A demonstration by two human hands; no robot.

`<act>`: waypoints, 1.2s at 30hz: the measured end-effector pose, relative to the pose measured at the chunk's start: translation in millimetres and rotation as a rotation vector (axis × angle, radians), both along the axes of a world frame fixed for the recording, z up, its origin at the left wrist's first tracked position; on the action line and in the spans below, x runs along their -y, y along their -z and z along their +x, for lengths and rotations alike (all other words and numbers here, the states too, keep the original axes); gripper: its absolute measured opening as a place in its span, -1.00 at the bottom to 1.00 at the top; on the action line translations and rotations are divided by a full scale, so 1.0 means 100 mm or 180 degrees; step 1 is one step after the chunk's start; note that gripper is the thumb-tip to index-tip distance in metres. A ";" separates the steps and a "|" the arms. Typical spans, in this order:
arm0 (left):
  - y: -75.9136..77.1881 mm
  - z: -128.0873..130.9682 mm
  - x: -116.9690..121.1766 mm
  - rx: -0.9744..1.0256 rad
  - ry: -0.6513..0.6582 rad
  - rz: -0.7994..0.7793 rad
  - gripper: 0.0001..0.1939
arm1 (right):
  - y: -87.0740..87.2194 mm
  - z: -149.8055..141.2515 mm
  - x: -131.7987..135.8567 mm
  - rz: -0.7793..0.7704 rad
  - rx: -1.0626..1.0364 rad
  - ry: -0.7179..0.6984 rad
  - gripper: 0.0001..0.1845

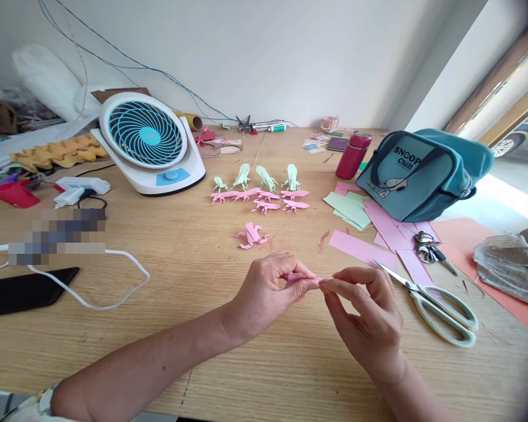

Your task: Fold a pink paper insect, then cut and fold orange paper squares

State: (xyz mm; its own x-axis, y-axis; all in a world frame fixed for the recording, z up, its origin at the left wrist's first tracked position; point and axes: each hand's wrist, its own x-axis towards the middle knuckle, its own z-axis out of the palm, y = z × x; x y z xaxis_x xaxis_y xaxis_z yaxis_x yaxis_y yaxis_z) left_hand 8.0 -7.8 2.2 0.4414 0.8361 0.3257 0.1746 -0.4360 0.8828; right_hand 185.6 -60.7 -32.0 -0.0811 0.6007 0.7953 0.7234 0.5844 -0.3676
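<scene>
Between my hands is a small pink folded paper piece (295,276), mostly covered by fingers. My left hand (273,287) pinches its body between thumb and fingers. The fingertips of my right hand (369,316) are closed on its right end. Just beyond them on the wooden table lies a pink origami insect (252,235) with thin bent legs. Farther back stand several pink origami insects (266,205) in rows, with green origami insects (266,179) behind them.
Right of my hands lie scissors (442,313), pink paper strips (363,248), green sheets (349,208) and keys (427,247). A teal bag (416,176) and red bottle (354,156) stand behind. At left are a fan (147,138), a white cable (129,254) and a black phone-like slab (30,291).
</scene>
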 end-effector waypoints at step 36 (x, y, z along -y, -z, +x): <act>0.06 -0.01 -0.02 -0.0119 0.0174 0.0765 -0.92 | -0.06 0.00 -0.14 -0.3127 -0.3159 -0.1452 -0.74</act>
